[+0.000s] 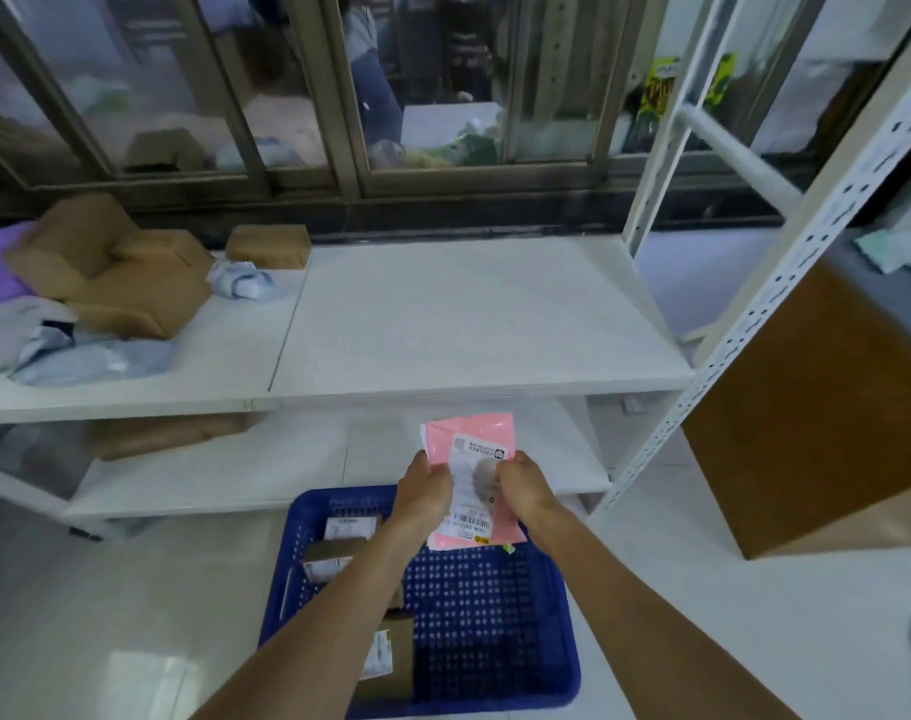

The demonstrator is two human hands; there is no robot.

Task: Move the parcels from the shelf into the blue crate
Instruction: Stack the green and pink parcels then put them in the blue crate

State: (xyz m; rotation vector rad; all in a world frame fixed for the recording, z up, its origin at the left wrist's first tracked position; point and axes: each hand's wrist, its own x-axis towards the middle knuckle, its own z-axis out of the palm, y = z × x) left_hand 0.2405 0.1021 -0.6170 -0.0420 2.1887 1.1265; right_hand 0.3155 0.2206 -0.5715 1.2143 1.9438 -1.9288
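Pink parcel (475, 478): gripped both sides by left hand (426, 485) and right hand (526, 485), held above blue crate (495, 605). Crate held few small boxes (339, 550). Shelf (443, 324) retained brown boxes (125, 272), grey mailers (79, 350). Task partly complete.

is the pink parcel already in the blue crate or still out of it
Out. The pink parcel is held up by the left hand and the right hand above the blue crate's far edge, not resting inside.
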